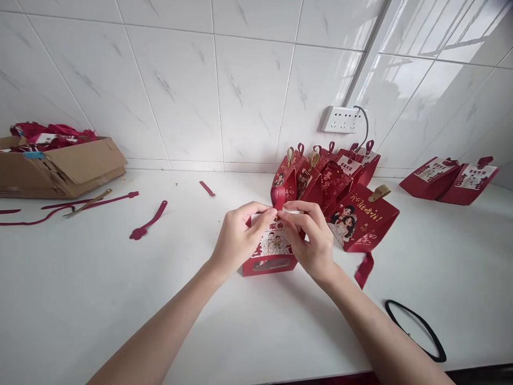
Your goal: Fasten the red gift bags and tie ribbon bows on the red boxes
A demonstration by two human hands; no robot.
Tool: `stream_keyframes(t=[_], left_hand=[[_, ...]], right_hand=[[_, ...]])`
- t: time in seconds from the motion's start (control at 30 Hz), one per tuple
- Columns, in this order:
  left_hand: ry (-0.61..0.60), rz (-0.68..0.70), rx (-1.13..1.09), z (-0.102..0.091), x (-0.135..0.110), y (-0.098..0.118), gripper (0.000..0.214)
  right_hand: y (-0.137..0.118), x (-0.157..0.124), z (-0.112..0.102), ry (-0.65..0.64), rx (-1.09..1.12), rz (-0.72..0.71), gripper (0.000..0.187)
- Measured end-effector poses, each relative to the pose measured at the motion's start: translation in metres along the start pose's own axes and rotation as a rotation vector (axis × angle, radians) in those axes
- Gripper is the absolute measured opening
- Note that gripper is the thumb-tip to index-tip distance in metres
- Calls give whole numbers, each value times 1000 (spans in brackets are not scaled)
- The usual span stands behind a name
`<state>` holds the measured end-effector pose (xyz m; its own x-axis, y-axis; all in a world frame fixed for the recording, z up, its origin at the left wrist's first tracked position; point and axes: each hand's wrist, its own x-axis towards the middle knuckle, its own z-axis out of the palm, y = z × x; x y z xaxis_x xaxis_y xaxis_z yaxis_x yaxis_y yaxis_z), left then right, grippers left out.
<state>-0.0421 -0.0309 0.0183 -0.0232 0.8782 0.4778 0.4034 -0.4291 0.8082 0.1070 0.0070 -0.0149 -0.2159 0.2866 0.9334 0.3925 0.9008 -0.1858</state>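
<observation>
Our left hand (242, 232) and right hand (312, 238) meet at the top of a small red box (270, 266), thumbs and fingertips pinched on the base of its ribbon loop (278, 197). The box stands upright before us, near the middle of the tabletop (192, 321); its loop is smooth, dark red and rounded, and the front carries a white printed panel above a rounded window.

To the left we have a broad stretch of surface before the loose pieces begin: a short red strip (207, 188), a flower-ended ribbon (148, 220) and a slim gold-coloured item (90, 202) lying across longer ribbons. On the right we have less room, since a wedge-shaped red box with a gold loop (366, 222) stands close to our right hand, a loose ribbon piece (364, 271) lying just in front of it. A thin black band (419, 323) curves near the front edge, beside our right forearm.

Behind, we see a tight cluster of red boxes (331, 187) with ribbon handles, and farther right a pair of red boxes (451, 182). A brown cardboard carton (90, 168) heaped with red ribbons sits at far left. The tabletop is smooth and white, running back to a glossy, grey-veined tiled wall (176, 91) with a white socket block (340, 119).
</observation>
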Motion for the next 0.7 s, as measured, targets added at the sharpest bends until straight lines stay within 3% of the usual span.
stream_keyframes(t=[0.23, 0.7], left_hand=[[12, -19, 11, 1, 1, 0, 25], [32, -19, 45, 3, 2, 0, 24]], right_hand=[[3, 4, -5, -52, -114, -59, 20], [-7, 11, -4, -64, -109, 3, 11]])
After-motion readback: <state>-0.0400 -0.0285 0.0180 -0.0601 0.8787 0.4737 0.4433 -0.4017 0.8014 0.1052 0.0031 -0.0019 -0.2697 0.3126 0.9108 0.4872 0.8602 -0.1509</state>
